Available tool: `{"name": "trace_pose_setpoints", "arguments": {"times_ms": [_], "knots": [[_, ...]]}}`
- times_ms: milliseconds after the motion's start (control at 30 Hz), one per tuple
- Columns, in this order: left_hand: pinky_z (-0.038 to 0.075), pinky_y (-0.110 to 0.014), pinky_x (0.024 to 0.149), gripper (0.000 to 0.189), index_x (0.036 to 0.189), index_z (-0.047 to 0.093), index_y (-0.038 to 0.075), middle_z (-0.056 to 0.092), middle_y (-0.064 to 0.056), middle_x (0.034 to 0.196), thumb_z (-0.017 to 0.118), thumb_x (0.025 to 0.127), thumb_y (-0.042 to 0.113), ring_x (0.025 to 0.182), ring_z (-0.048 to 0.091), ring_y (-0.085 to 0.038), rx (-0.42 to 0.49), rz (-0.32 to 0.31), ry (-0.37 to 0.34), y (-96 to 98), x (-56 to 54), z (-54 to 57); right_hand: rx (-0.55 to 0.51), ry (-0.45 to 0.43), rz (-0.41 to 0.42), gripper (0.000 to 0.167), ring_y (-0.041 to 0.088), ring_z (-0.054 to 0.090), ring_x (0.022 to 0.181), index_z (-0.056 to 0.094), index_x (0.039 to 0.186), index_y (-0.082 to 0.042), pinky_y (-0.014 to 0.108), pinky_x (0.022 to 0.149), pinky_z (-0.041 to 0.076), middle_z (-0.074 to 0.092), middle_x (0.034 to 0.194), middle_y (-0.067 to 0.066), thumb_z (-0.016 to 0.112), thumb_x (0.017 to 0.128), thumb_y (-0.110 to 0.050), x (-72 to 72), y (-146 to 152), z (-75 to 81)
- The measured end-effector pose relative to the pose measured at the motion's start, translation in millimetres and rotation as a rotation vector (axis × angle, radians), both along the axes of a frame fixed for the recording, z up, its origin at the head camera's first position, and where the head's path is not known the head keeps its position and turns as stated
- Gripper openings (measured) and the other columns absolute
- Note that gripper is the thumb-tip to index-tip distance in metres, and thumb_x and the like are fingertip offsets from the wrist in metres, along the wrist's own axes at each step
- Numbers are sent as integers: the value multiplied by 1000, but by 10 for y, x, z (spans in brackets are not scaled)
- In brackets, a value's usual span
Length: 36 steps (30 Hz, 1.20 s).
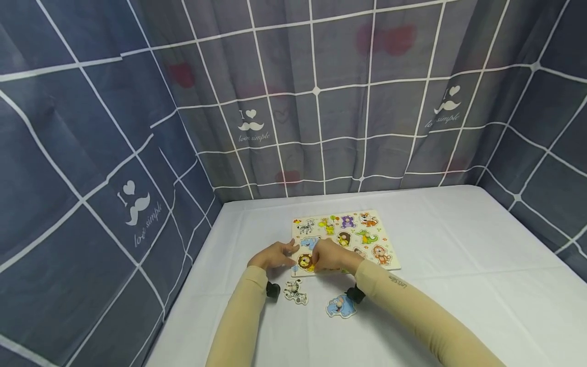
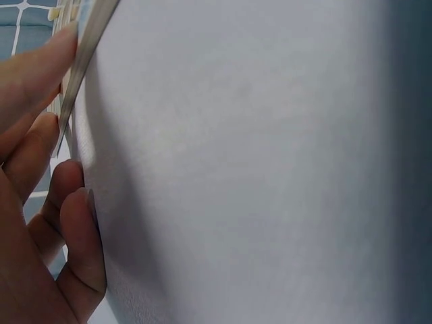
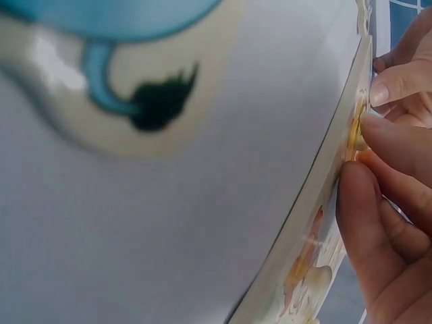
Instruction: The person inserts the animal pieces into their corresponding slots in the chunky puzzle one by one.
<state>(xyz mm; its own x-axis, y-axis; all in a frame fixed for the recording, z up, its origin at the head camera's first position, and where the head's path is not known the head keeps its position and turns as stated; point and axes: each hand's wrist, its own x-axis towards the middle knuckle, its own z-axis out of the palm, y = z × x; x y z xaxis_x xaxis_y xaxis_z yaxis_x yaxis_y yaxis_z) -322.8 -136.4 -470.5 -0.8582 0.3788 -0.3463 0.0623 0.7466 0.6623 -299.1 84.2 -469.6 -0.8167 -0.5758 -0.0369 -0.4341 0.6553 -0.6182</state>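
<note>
A wooden animal puzzle board (image 1: 391, 262) lies on the white table. My left hand (image 1: 274, 255) rests at its left side, its thumb and fingertips touching the edge; in the left wrist view those fingers lie along the board's edge. At the lower left of the board, my right hand (image 1: 330, 254) pinches the lion puzzle piece (image 1: 304, 262) between thumb and finger, the piece lying in or against the board. Nearer me lie a loose zebra piece (image 1: 295, 292) and a loose blue animal piece (image 1: 340, 306), close to my right wrist. The right hand covers part of the board's lower row.
Other animals show on the board, among them a purple bear (image 1: 348, 221), a tiger (image 1: 368, 219), a crocodile (image 1: 367, 237) and a monkey (image 1: 381, 254). A grey checked curtain (image 1: 339, 117) hangs behind and beside the white tablecloth (image 1: 458, 239). Black wrist cameras sit under both forearms.
</note>
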Motion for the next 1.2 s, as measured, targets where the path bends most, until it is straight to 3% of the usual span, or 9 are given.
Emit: {"name": "trace_pose_setpoints", "arguments": {"times_ms": [167, 933, 1200], "knots": [[17, -54, 126, 60, 143, 54, 20, 27, 3, 164, 76, 87, 17, 155, 20, -32, -5, 1, -2, -11, -6, -5, -24, 12, 37, 8, 8, 61, 66, 78, 76, -6, 23, 61, 54, 75, 80, 2, 78, 77, 2, 36, -22, 1], [16, -55, 126, 59, 142, 56, 20, 28, 3, 164, 76, 86, 17, 155, 19, -32, 0, 6, 3, -19, -15, -20, -45, -19, 31, 6, 7, 59, 66, 78, 81, -7, 21, 61, 52, 73, 78, -2, 79, 79, -2, 131, -57, -29], [14, -56, 126, 58, 142, 56, 22, 28, 3, 164, 76, 87, 17, 155, 18, -32, -14, -9, 18, -11, -11, -1, -29, -19, 83, 5, 6, 59, 66, 77, 82, -5, 20, 62, 52, 72, 78, -2, 80, 78, -3, 202, -33, 1]]}}
